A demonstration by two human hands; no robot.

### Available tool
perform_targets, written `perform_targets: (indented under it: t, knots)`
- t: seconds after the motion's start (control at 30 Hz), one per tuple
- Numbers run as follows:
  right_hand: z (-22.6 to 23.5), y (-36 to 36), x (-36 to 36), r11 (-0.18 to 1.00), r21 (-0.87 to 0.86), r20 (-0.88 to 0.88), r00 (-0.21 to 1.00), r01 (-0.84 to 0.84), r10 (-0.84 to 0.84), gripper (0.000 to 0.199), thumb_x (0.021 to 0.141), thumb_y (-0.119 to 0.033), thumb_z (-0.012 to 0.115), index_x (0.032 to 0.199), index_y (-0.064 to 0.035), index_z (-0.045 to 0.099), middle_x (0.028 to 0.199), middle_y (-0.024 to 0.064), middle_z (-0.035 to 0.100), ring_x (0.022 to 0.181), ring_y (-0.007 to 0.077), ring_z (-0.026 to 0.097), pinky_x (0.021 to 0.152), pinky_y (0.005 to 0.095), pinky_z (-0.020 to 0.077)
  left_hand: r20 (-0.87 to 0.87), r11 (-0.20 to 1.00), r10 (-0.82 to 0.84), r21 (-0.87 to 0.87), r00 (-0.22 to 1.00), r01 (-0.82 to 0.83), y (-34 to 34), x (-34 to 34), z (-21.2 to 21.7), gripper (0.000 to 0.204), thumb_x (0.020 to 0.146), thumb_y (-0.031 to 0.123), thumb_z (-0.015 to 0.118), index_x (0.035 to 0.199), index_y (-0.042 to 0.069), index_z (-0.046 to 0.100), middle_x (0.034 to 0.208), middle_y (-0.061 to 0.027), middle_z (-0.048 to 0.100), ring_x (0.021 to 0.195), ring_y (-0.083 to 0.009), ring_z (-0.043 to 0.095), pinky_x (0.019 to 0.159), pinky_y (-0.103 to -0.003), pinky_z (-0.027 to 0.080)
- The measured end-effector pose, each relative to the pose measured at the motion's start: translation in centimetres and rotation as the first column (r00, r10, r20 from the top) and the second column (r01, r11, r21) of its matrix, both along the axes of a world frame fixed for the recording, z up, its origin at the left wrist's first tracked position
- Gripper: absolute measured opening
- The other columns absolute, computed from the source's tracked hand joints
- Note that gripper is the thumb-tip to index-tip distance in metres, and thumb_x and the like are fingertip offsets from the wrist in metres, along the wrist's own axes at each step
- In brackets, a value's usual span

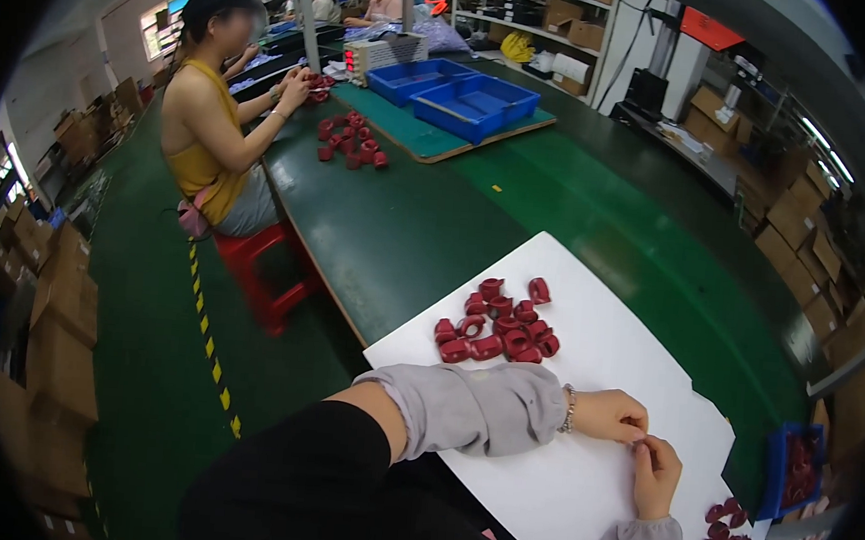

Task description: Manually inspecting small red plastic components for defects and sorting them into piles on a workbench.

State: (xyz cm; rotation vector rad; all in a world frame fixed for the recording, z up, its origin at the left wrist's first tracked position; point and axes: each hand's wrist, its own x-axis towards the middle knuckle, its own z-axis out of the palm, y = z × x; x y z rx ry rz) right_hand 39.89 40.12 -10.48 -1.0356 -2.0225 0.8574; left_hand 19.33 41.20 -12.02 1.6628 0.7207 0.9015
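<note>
Green benching [385,237] runs from the upper part of the frame toward its right side, with blue trays [479,111] standing on it near the top and a co-worker [199,133] seated at upper left. Nearer, at lower right, lies a white sheet [609,333]. Over it the left hand [609,415] and the right hand [657,478] come together, fingertips meeting — whether they pinch some small thing between them, I cannot tell.

Two groups of dark red ring-shaped pieces flank the hands. One heap [487,347] lies up and to the left of them, spread from lower left to upper right; its pieces point every which way, and its lowest ones sit just above the grey sleeve [483,409], so the left arm is clearly the nearer. The smaller cluster [719,532] lies down and to the right, strung roughly up and down the frame near the sheet's edge — that one is nearer the right hand, just beside its wrist. Farther right, a blue bin [774,475] holds more red pieces.
</note>
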Motion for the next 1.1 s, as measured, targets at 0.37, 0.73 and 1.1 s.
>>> perform_targets:
  t: [0.37,0.73,1.1]
  knots:
    - [-0.23,-0.48,-0.22,0.999,-0.005,-0.031,0.999,-0.032,0.032,0.015,0.082,-0.003,0.059,0.095,0.0026,0.065,0.085,0.0121,0.065,0.074,0.0203,0.062,0.068,0.0284,0.0494,0.019,0.993,-0.020,-0.115,1.000,0.022,0.04,-0.12,0.28,0.017,0.092,0.016,0.054,0.094,0.001,0.059,0.076,-0.0038,0.062,0.068,-0.0087,0.056,0.064,-0.023,0.048]
    - [0.23,-0.26,-0.21,0.999,0.018,-0.004,0.999,-0.040,0.040,0.015,0.082,-0.003,0.059,0.094,0.0028,0.065,0.083,0.0130,0.064,0.073,0.0218,0.062,0.068,0.0284,0.0494,0.016,0.994,-0.041,-0.101,0.999,0.043,0.05,-0.09,-0.16,0.019,0.093,0.018,0.054,0.097,0.000,0.059,0.083,-0.0040,0.062,0.075,-0.0077,0.056,0.068,-0.023,0.047]
    - [0.28,-0.58,-0.33,0.999,0.033,0.033,0.999,-0.024,0.023,0.013,0.082,-0.001,0.057,0.092,0.0037,0.064,0.081,0.0123,0.063,0.072,0.0200,0.061,0.066,0.0282,0.0488,-0.041,0.999,-0.024,-0.028,0.999,0.023,-0.36,-0.16,-0.11,0.018,0.092,0.016,0.057,0.098,-0.001,0.060,0.091,-0.0075,0.064,0.083,-0.0114,0.059,0.076,-0.026,0.048]
